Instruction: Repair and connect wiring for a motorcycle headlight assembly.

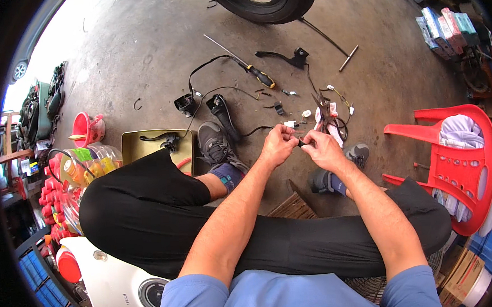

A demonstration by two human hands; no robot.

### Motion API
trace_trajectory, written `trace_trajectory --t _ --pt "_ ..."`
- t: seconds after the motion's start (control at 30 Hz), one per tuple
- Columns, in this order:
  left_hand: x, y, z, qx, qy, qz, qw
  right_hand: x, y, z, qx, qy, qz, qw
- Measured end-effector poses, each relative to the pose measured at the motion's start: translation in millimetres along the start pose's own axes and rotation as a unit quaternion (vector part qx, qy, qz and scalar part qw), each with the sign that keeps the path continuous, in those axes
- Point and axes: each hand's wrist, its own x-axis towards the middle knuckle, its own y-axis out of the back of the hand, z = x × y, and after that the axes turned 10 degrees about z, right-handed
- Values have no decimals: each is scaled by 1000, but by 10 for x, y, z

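Soft daylight falls evenly over my floor [154,41], blown out white at upper left. Edges bend and darken; the centre stays sharp.

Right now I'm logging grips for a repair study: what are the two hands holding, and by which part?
Both the left hand and the right hand pinch a thin black wire between their fingertips, near its end; the exact spot is too small to tell.
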Motion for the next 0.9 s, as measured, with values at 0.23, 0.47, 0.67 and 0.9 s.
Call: trace_trajectory --t 0.23,0.47,0.67,0.9 --pt "-5 -24 -20 -64 32 -33 997 46 -15 -110 -88 62 81 991" --pt "-31 -20 12 -86 55 -38 994 106 21 51 -110 69 18 991" --pt "-29 -31 41 -121 67 -44 989 264 -18 357 67 -8 -25 997" --pt "-39 -36 -37 -63 21 -25 998 313 -169 201 281 -124 -60 950"
